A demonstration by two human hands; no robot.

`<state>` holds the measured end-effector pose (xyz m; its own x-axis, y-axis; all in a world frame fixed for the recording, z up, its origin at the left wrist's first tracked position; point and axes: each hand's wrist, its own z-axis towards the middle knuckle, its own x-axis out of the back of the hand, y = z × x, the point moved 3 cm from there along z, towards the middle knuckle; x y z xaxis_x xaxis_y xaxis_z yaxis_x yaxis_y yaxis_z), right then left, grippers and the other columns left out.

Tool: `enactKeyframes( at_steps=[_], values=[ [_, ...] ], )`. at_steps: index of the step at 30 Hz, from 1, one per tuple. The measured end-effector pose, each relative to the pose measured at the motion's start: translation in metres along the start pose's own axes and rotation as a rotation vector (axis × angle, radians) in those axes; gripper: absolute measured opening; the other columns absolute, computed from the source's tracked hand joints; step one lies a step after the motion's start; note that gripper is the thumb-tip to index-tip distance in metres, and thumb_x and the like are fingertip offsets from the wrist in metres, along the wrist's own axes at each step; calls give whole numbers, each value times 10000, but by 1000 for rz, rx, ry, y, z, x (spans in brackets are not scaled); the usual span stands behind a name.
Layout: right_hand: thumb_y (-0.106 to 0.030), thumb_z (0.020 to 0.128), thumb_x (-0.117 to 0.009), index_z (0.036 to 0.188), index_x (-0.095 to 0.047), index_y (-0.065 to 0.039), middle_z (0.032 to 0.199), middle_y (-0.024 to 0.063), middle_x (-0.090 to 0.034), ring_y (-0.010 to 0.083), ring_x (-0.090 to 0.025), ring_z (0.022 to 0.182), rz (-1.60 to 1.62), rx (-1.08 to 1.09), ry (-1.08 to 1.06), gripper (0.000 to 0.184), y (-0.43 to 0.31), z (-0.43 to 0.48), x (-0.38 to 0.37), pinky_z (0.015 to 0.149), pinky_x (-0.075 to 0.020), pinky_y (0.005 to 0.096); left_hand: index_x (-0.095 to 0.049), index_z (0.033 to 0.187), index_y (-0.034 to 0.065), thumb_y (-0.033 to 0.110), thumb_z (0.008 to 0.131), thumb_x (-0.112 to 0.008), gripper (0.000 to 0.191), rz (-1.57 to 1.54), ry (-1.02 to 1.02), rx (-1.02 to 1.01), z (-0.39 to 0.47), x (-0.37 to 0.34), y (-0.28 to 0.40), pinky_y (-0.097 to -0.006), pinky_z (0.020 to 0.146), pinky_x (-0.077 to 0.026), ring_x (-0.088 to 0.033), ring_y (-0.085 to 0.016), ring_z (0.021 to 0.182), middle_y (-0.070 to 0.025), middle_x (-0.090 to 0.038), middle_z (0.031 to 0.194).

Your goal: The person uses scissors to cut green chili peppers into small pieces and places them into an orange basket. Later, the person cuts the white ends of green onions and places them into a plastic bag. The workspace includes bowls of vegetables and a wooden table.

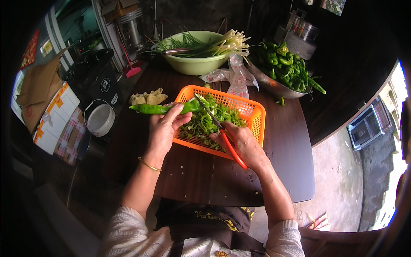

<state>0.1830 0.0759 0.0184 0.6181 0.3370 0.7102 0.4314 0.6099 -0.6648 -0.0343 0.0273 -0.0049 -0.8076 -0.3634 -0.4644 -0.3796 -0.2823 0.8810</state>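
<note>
My left hand point(165, 127) holds a long green pepper point(151, 108) level, its right end over an orange plastic basket point(261, 122). In my right hand point(242, 141) is a pair of scissors point(226, 138) with red handles; the blades point up and left, with their tips by the pepper's cut end. Whether the blades touch the pepper cannot be told. Cut green pepper pieces point(208, 120) cover much of the basket's bottom. Part of the scissors' handles is hidden by my right fingers.
Behind the basket stand a pale green bowl point(199, 66) of green onions point(224, 45) and a crumpled plastic bag point(239, 80). A metal bowl point(273, 86) heaped with whole green peppers point(289, 67) is at the back right. A tan cloth point(148, 97) lies left of the basket on the dark wooden table point(192, 167).
</note>
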Motion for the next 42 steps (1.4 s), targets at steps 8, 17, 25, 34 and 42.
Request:
enactKeyframes(
  at_steps=[8,17,25,34,42],
  values=[
    [-329,934,-696,886,-587,29,656,226,-590,405,-613,636,0,-13,-12,377,2,0,0,599,-471,446,-675,1002,-10,85,929,-677,120,50,8,-8,0,0,3,-254,727,-615,-717,-177,804,-86,-702,930],
    [-330,924,-712,958,-603,31,645,195,-599,347,-622,603,40,-11,-5,378,8,0,1,585,-468,428,-656,1020,-32,65,917,-688,145,137,-40,39,-3,-6,1,-273,696,-617,-714,-179,742,-104,-699,917],
    [-382,927,-681,1195,-588,18,801,251,-649,411,-659,779,83,-48,87,490,1,-1,14,723,-507,477,-668,1037,-28,108,920,-698,182,-95,19,-24,1,0,1,-274,770,-615,-725,-203,845,-118,-712,948],
    [-437,936,-649,1287,-524,39,1001,280,-623,448,-631,936,9,50,53,605,2,0,-2,796,-499,490,-667,1041,-17,95,929,-683,160,-183,-22,19,-6,-9,-4,-289,800,-617,-728,-218,871,-118,-713,981],
    [-356,942,-668,1260,-546,53,972,283,-643,423,-652,908,-19,12,49,532,-5,0,-3,777,-508,460,-656,1018,-10,77,928,-679,127,-111,-13,-14,-7,-11,-6,-281,767,-620,-728,-212,837,-110,-708,966]
  ],
)
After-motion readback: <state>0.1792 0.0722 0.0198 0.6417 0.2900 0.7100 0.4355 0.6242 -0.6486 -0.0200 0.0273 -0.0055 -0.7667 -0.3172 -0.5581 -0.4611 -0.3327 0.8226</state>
